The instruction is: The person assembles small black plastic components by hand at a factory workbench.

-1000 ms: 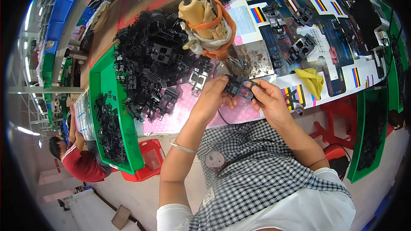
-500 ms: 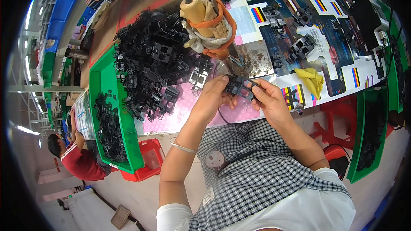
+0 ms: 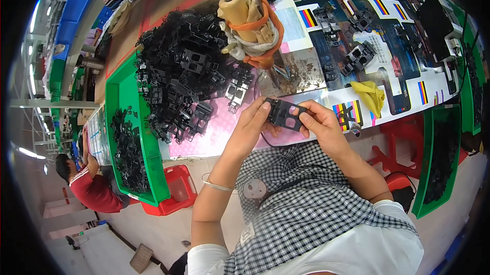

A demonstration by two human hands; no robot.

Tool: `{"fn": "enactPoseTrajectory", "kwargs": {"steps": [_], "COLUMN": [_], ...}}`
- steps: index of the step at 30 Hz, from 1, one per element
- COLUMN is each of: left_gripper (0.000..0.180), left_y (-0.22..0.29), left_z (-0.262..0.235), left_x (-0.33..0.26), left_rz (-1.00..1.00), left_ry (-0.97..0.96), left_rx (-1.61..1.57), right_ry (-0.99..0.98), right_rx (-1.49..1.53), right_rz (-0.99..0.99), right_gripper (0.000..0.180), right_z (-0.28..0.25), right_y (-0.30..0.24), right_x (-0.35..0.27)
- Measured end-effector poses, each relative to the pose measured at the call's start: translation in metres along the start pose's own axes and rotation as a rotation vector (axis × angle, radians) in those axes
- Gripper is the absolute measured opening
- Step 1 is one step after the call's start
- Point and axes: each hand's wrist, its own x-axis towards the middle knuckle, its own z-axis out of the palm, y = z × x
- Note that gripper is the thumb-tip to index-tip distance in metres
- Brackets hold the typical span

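Note:
Between my two hands, just above the near edge of the work table, is a black plastic bracket [image 3: 286, 115] with two rounded openings. My left hand [image 3: 253, 122] grips its left end, thumb on top and fingers curled beneath. On the right end, my right hand [image 3: 320, 123] pinches it between thumb and fingers. A big heap of similar black brackets [image 3: 178, 66] lies to the left of my hands. One shinier bracket [image 3: 238, 91] rests beside the heap on the pink sheet [image 3: 214, 140].
A cloth-wrapped tool holder [image 3: 252, 30] stands beyond my hands. Right of it lie several brackets [image 3: 359, 58] and a yellow cloth [image 3: 369, 97] on printed sheets. Green bins [image 3: 162, 173] with black parts flank the table at both sides. A co-worker in red [image 3: 97, 191] sits at far left.
Both hands have turned the bracket so its flat face with the two openings now shows more fully. Their grip stays on its two ends.

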Motion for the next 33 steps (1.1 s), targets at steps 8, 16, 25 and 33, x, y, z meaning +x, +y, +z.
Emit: {"fn": "enactPoseTrajectory", "kwargs": {"steps": [8, 16, 25, 33], "left_gripper": [0.021, 0.014, 0.011, 0.011], "left_y": [0.009, 0.001, 0.001, 0.002], "left_z": [0.009, 0.022, 0.025, 0.024], "left_x": [-0.029, -0.039, -0.041, -0.040], "left_rz": [0.391, 0.305, 0.413, 0.312], "left_ry": [0.061, 0.171, 0.207, 0.249], "left_rx": [0.508, 0.385, 0.526, 0.397], "right_ry": [-0.077, -0.024, 0.007, 0.062], "right_rx": [-0.624, -0.680, -1.070, -1.178], "right_rz": [-0.438, -0.522, -0.786, -0.721], "right_gripper": [0.016, 0.014, 0.016, 0.016], "right_z": [-0.009, 0.012, 0.009, 0.007], "right_y": [-0.014, -0.023, -0.024, -0.026], "right_x": [-0.009, -0.014, -0.016, -0.026]}}
